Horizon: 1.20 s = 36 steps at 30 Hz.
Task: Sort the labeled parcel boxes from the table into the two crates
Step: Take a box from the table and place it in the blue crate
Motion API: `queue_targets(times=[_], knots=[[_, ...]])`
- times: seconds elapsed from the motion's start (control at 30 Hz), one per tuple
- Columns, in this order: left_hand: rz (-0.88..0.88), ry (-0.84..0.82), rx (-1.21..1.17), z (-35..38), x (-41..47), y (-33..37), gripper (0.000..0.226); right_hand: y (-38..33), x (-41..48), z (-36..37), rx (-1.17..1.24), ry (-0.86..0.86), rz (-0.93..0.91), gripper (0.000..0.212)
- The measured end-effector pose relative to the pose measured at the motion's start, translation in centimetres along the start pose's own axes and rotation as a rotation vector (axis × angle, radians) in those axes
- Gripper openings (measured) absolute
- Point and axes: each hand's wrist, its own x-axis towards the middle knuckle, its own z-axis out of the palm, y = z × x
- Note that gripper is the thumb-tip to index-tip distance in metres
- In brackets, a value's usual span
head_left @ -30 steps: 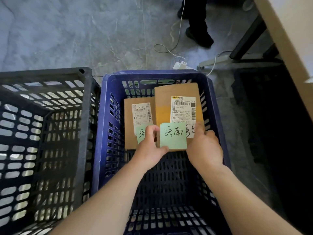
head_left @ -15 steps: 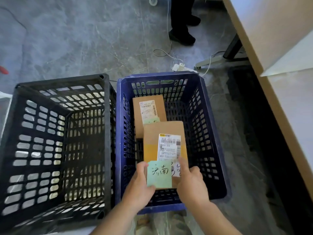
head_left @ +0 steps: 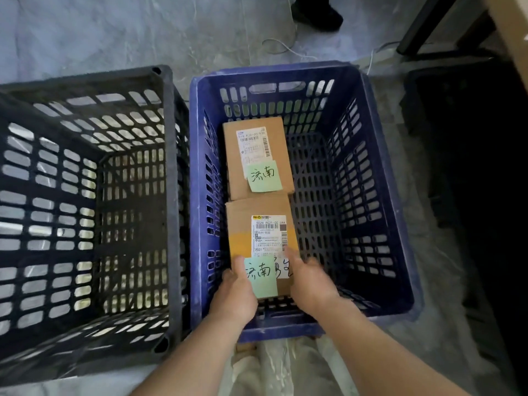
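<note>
Two cardboard parcel boxes lie inside the blue crate [head_left: 383, 307], one behind the other along its left side. The far box [head_left: 254, 150] carries a white shipping label and a green handwritten note. The near box [head_left: 251, 224] has a white label, yellow tape and a green note too. My left hand [head_left: 237, 292] grips the near box's front left corner, thumb on top. My right hand [head_left: 310, 281] grips its front right corner, thumb resting on the label. The box sits low in the crate, close to the floor. The black crate [head_left: 168, 195] stands to the left, with nothing visible inside.
Both crates stand side by side on a grey marbled floor. A person's dark shoe [head_left: 317, 12] is at the top, with white cables [head_left: 288, 48] nearby. A table's edge [head_left: 511, 38] and black leg [head_left: 423, 27] are at the upper right, dark space beneath.
Both hands have carried the near box down and toward me into the blue crate, so it now lies in front of the far box instead of over it.
</note>
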Motion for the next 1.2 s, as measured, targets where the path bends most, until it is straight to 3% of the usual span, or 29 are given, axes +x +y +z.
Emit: queue_targets(times=[0.2, 0.33, 0.43, 0.57, 0.8, 0.93, 1.03, 1.2], knots=[[-0.065, -0.060, 0.105, 0.2, 1.6, 0.6, 0.060, 0.0, 1.6, 0.2, -0.078, -0.187, -0.053, 0.078], [0.042, 0.087, 0.082, -1.7, 2.7, 2.6, 0.061, -0.2, 2.5, -3.2, -0.029, 0.000, -0.093, 0.057], [0.137, 0.202, 0.084, -4.3, 5.3, 4.8, 0.075, -0.9, 5.1, -6.2, 0.000, 0.119, -0.082, 0.069], [0.179, 0.220, 0.187, -6.4, 9.8, 6.5, 0.085, -1.7, 9.4, -9.0, 0.072, 0.129, -0.074, 0.094], [0.159, 0.204, 0.267, -6.7, 13.5, 5.8, 0.081, -2.8, 13.3, -8.3, 0.145, 0.062, -0.062, 0.088], [0.146, 0.173, 0.231, -7.3, 12.3, 5.8, 0.080, -3.0, 12.3, -8.4, 0.079, 0.066, -0.070, 0.088], [0.196, 0.172, 0.213, -8.4, 9.8, 6.2, 0.074, -3.5, 9.8, -9.8, -0.028, 0.192, -0.070, 0.084], [0.313, 0.203, 0.289, -11.6, 3.2, 7.1, 0.069, -5.0, 2.1, -13.1, -0.169, 0.383, -0.092, 0.058]])
